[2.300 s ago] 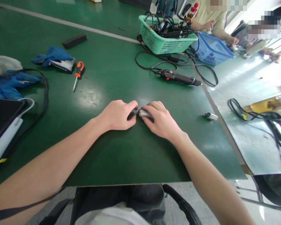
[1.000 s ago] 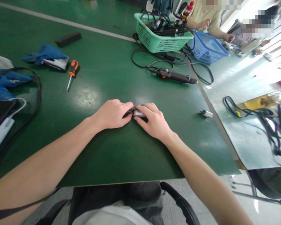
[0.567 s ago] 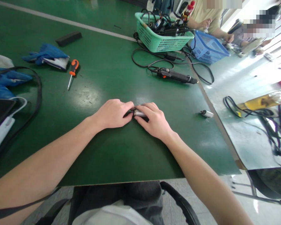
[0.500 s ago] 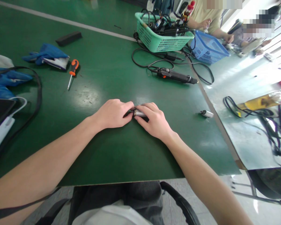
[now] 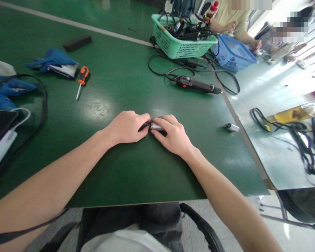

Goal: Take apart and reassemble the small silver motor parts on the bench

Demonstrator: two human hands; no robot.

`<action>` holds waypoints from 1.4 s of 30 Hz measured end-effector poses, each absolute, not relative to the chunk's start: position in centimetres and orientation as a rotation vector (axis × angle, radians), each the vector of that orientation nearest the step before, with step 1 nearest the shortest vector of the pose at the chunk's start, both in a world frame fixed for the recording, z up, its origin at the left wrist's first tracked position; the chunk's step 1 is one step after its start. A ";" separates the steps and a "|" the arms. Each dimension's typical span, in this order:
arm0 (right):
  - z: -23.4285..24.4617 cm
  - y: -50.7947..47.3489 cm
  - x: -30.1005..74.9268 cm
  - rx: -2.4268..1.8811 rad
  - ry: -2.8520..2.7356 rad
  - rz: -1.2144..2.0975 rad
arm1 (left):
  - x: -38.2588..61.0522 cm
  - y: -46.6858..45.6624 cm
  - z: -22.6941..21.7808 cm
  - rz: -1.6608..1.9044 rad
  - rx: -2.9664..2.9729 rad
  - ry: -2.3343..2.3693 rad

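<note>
A small silver metal cylinder with a dark end lies between my hands, close above or on the green table. My left hand pinches the dark end, thumb and fingers closed. My right hand is wrapped round the silver part, its fingertips almost touching those of my left. My fingers hide most of the piece, so its exact kind does not show. Away to the right lies a short silver and black metal part.
Beyond my hands lie a corded electric screwdriver, a green basket of cables and tools and a blue basket. On the left are an orange-handled screwdriver, blue gloves and a black block. Other people sit at far right.
</note>
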State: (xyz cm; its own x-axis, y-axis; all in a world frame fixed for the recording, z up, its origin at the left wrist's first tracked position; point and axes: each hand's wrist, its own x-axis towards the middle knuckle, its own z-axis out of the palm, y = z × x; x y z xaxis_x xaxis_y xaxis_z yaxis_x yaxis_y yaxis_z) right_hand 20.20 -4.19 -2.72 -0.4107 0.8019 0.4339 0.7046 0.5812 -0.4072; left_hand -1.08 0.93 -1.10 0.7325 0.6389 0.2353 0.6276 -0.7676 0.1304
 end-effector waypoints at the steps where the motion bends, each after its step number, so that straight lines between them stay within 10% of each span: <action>1: -2.7 -4.2 20.2 -1.194 -2.214 0.208 | -1.1 0.9 -1.1 0.416 2.886 1.054; 42: -2.7 -4.2 20.2 -1.219 -2.221 0.185 | -1.0 0.8 -1.2 0.425 2.887 1.112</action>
